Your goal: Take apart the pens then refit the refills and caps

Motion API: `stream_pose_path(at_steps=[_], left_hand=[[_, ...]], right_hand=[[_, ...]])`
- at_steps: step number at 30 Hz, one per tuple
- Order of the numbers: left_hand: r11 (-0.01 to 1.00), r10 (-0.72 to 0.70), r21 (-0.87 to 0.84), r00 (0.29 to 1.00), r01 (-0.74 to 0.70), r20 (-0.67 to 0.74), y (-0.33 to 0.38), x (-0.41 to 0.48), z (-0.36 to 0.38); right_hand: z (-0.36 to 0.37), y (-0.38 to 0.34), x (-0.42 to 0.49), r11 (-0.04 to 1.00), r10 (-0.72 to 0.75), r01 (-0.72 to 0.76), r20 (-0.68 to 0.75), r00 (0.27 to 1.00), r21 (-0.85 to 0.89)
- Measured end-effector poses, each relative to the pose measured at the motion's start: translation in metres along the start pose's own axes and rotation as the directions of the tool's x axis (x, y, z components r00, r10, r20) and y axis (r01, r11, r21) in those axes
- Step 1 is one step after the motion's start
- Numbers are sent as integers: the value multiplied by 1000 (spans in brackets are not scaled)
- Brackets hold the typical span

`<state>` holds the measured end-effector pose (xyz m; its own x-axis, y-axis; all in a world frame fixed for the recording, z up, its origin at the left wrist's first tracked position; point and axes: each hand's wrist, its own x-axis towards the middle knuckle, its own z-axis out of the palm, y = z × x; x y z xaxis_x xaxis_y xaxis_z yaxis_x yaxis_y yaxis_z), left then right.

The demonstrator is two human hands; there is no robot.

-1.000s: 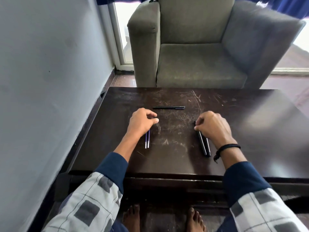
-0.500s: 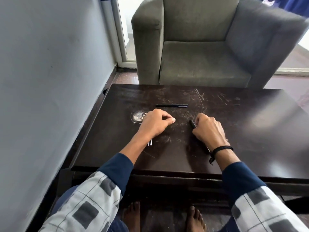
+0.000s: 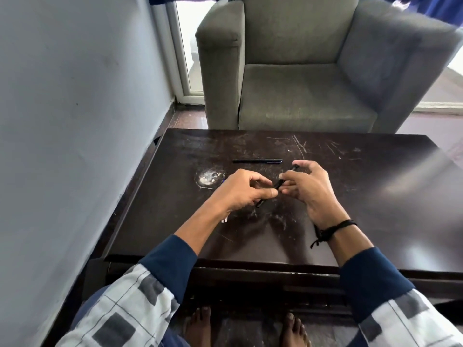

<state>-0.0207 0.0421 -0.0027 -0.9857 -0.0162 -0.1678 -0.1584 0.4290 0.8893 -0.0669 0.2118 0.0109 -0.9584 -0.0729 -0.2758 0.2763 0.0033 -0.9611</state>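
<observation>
A black pen is held slanting above the dark table, between both hands. My left hand grips its lower part with curled fingers. My right hand pinches its upper part, and the pen's top end sticks out past the thumb. A second black pen lies flat on the table just beyond the hands. Thin refills lie on the table under my left wrist, mostly hidden, with only their ends showing.
A grey armchair stands right behind the table. A pale wall runs along the left side. A round worn patch marks the tabletop left of my left hand. My bare feet show under the near edge.
Both hands have lifted off the table and come together. My right hand raised a black pen from the table, and my left hand left the refills and took hold of the pen's lower part.
</observation>
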Motion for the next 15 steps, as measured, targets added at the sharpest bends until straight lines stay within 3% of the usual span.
stream_pose_path(at_steps=[5, 10, 15], left_hand=[[999, 0, 43, 996, 4, -86, -4, 4, -6], [999, -19, -35, 999, 20, 27, 3, -5, -13], [998, 14, 57, 1000, -15, 2, -1, -3, -11]], right_hand=[[0, 6, -4, 996, -92, 92, -13, 996, -1], [2, 7, -12, 991, -94, 88, 59, 994, 97], [7, 2, -11, 994, -110, 112, 167, 980, -4]])
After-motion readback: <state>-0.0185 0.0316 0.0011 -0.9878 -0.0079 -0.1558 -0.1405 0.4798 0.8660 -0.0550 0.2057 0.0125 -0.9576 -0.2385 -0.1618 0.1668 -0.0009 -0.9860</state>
